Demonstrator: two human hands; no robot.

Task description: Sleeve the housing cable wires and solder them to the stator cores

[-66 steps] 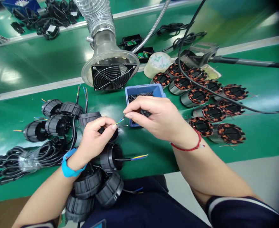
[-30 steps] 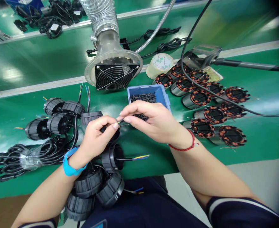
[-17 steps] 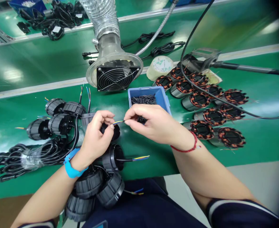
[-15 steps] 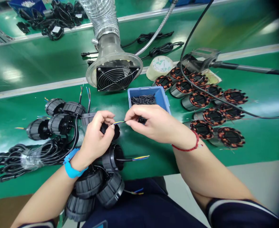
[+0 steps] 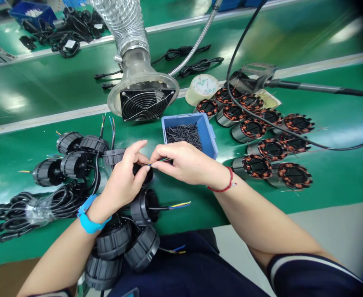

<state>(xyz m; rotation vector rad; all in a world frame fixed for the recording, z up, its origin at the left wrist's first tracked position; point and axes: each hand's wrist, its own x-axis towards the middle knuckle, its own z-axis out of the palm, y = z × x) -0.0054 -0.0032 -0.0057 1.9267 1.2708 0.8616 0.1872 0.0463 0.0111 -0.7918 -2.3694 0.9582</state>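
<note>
My left hand (image 5: 124, 177), with a blue band at the wrist, pinches thin coloured wires (image 5: 149, 165) between thumb and forefinger. The fingertips of my right hand (image 5: 189, 165) close on the same wires, touching or almost touching the left fingertips. Any small piece in the right pinch is hidden. Behind the right hand stands a blue bin (image 5: 211, 142) with many short black tubes (image 5: 183, 134). A ribbed black housing (image 5: 115, 156) is partly covered by my left hand. Another housing (image 5: 139, 208) below it has a cable ending in loose coloured wires (image 5: 181, 205).
More black housings (image 5: 47, 172) and a bundled black cable (image 5: 17, 210) lie on the left. Several copper-wound stators (image 5: 270, 149) stand on the right, near a tape roll (image 5: 202, 88). A fan (image 5: 147, 105) on a duct hangs ahead. A black cord (image 5: 280, 126) loops across the right.
My right hand has moved left along the wires to my left fingertips, so less wire shows between them. The view has shifted slightly, and more of the bin's tubes show.
</note>
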